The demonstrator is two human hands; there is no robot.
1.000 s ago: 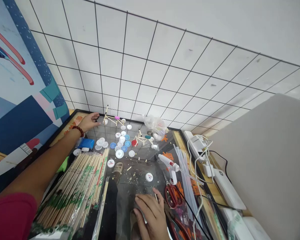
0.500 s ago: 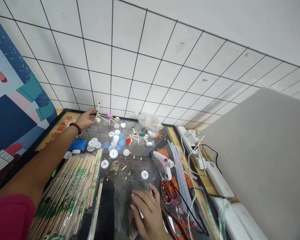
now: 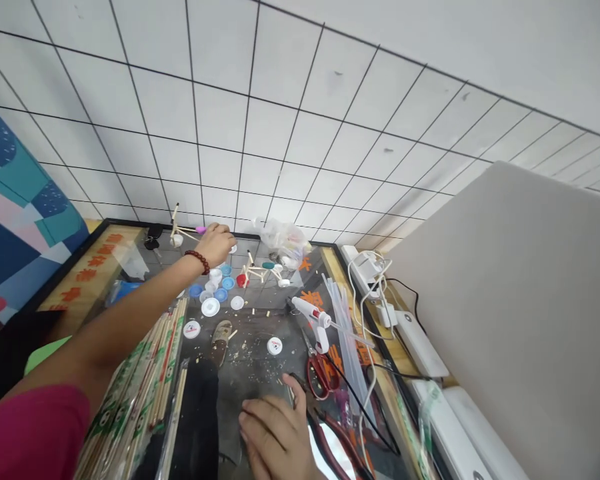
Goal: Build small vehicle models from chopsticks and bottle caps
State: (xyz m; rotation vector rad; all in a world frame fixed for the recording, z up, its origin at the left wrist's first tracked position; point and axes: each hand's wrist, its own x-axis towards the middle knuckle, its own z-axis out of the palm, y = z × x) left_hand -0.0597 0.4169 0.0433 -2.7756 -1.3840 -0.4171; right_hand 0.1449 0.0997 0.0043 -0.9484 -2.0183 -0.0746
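At the back left of the glass tabletop, my left hand [image 3: 215, 245] is closed around the right end of a stick model [image 3: 177, 239] made of wooden sticks and white bottle caps. A pink piece shows beside my fingers, and my fingertips are hidden. To its right stands a similar model [image 3: 253, 271] with a red cap and a teal piece. Loose white and blue bottle caps [image 3: 211, 307] lie in front of my left forearm. Near the front edge, my right hand [image 3: 277, 430] hovers or rests palm down, fingers stretched and thumb apart, with nothing visible in it.
A white glue gun [image 3: 310, 312] lies right of centre beside clear glue sticks [image 3: 347, 333]. Red-handled scissors [image 3: 320, 377] and pliers [image 3: 330, 440] are near my right hand. Bagged wooden sticks [image 3: 140, 380] fill the left front. Cables and power strips [image 3: 420, 343] line the right edge.
My left hand has moved right, from the left end of the stick model to its right end. The view has shifted slightly. My right hand stays near the front edge.
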